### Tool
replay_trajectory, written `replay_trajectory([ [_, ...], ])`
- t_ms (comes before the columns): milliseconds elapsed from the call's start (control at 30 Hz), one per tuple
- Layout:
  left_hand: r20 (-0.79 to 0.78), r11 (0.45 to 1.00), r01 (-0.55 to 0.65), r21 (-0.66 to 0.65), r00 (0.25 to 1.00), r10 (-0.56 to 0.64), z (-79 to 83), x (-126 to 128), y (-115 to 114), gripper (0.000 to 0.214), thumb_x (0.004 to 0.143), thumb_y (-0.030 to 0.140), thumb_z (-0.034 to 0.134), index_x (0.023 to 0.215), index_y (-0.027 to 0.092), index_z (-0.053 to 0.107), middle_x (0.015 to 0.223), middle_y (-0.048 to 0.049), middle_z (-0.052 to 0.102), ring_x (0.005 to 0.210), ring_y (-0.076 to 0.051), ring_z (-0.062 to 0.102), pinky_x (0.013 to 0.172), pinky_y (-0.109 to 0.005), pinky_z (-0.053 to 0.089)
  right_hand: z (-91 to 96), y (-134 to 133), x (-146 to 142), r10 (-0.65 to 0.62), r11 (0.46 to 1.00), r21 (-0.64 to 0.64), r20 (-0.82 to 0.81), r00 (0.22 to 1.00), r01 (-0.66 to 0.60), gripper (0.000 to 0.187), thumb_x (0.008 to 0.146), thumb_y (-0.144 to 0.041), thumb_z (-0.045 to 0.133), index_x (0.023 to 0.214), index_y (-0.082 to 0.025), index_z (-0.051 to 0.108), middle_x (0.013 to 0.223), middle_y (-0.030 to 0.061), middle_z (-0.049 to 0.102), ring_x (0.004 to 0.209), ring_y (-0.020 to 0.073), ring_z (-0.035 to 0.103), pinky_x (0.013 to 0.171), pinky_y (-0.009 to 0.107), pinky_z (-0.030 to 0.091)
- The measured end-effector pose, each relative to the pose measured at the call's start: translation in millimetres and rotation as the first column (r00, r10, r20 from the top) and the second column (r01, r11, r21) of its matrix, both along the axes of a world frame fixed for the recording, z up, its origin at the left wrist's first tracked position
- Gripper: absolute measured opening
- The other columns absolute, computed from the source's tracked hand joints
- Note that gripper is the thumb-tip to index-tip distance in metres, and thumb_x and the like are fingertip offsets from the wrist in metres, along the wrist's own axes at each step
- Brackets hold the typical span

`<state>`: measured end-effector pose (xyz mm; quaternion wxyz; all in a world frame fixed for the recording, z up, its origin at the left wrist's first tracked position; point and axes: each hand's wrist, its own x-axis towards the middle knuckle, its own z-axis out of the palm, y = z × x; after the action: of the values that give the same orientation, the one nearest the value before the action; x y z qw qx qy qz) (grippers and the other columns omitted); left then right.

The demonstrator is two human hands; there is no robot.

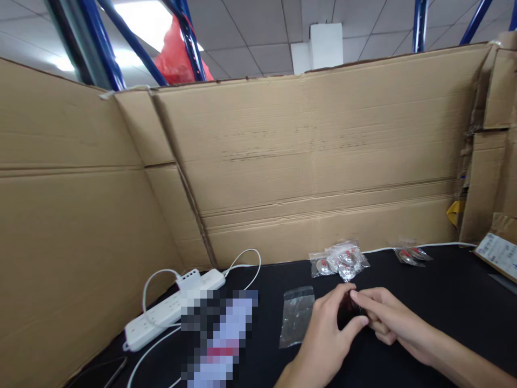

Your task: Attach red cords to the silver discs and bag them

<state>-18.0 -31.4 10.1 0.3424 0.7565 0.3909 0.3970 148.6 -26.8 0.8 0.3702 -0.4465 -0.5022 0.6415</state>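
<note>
Your hands meet on a small dark item.
Your left hand and right hand both pinch it shut-fingered just above the surface, beside the empty clear bag, probably for easy reach.

Left hand, right hand pinch dark item (unclear); bag beside

The left hand and the right hand are bare, with slim fingers. Above the near part of the flat black table top, the right forearm shows long and unclothed; the left shows only a bare wrist.
</note>
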Motion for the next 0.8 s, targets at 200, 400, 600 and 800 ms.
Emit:
replay_trajectory([
  [200,-0.112,0.995,0.029,0.091,0.994,-0.019,5.8,-3.7,-0.2,0.042,0.08,0.029,0.068,0.12,0.025,0.06,0.117,-0.0059,0.066,0.107,-0.025,0.058,0.096,-0.037,0.042,-4.1,0.4,3.2,0.033,0.999,-0.008,-0.043,0.999,-0.033,0.051,0.074,-0.068,0.062,0.074,-0.019,0.046,0.051,-0.0117,0.023,0.043,0.0032,0.011,0.041,0.022,0.008],
  [400,-0.119,0.992,0.052,0.118,0.992,-0.038,9.7,-4.9,-1.3,0.039,0.082,0.028,0.066,0.12,0.024,0.061,0.114,-0.0077,0.067,0.103,-0.025,0.06,0.093,-0.037,0.044,-6.5,4.2,4.5,0.066,0.998,-0.002,-0.086,0.994,-0.066,0.049,0.078,-0.065,0.06,0.07,-0.019,0.042,0.051,-0.012,0.02,0.042,0.0031,0.008,0.04,0.022,0.006],
  [600,-0.083,0.998,0.029,0.058,0.996,-0.024,7.2,-5.0,1.5,0.042,0.079,0.029,0.068,0.121,0.026,0.063,0.111,-0.0074,0.067,0.102,-0.025,0.06,0.094,-0.038,0.044,-9.2,5.6,5.3,0.05,0.999,0.008,-0.128,0.991,-0.049,0.049,0.081,-0.061,0.059,0.067,-0.02,0.038,0.052,-0.0116,0.019,0.043,0.0029,0.007,0.04,0.021,0.005],
  [800,0.078,0.995,0.068,-0.072,0.995,-0.063,0.8,-1.9,6.0,0.042,0.077,0.023,0.068,0.119,0.024,0.064,0.108,-0.0072,0.067,0.095,-0.022,0.063,0.088,-0.035,0.049,-7.3,5.2,5.4,0.038,0.999,-0.005,-0.139,0.99,-0.04,0.052,0.08,-0.061,0.061,0.065,-0.02,0.032,0.052,-0.0118,0.018,0.042,0.0024,0.007,0.04,0.021,0.004],
])
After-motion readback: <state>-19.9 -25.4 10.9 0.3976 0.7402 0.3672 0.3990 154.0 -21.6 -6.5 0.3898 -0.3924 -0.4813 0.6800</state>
